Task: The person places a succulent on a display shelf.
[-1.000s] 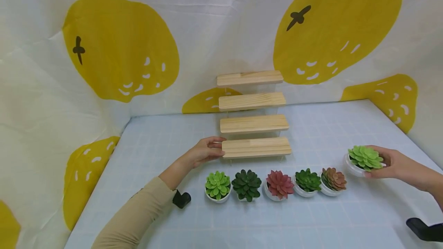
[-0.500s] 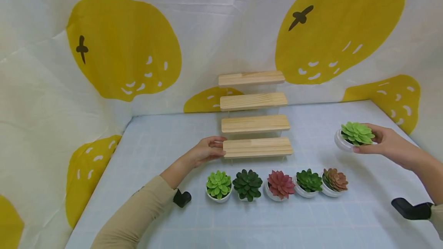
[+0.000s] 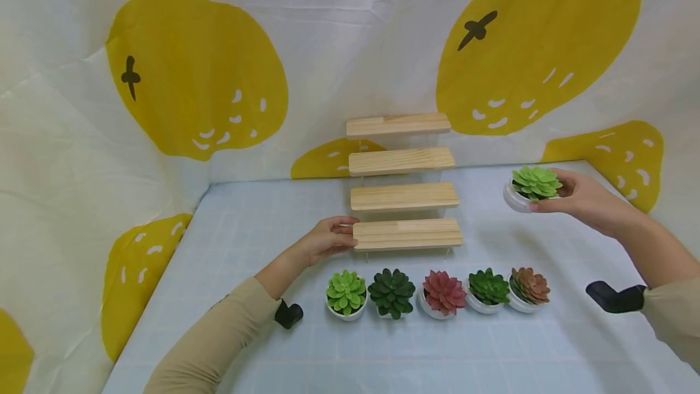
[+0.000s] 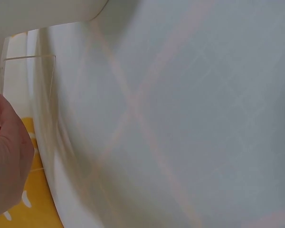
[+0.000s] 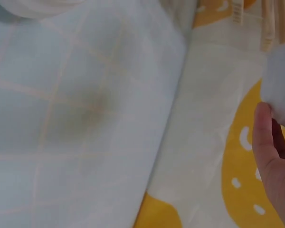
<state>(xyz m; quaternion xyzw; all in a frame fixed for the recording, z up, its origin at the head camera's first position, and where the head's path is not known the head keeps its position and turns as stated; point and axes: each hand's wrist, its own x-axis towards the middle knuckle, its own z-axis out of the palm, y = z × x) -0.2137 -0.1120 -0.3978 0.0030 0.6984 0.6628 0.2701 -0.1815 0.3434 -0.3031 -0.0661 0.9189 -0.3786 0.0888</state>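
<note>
A bright green potted succulent [image 3: 536, 183] in a white pot is held up off the table by my right hand [image 3: 587, 202], thumb and fingers around the pot. The right wrist view shows part of that white pot [image 5: 281, 83] against the fingers. My left hand [image 3: 322, 241] grips the left end of the lowest board of a four-step wooden shelf [image 3: 407, 235]. In the left wrist view that hand [image 4: 12, 147] pinches the board's end at the picture's left edge, mostly cropped. The shelf's boards bear no pots.
In front of the shelf stand a light green succulent [image 3: 346, 293], a dark green one [image 3: 391, 293], a red one [image 3: 443, 292], a green one [image 3: 488, 286] and a brownish one [image 3: 528, 285]. A patterned cloth [image 3: 328, 47] hangs behind the table [image 3: 262, 224].
My right hand has carried the bright green succulent up, away from me and leftward, toward the shelf. The left hand stays at the lowest board, and the row of pots is unmoved.
</note>
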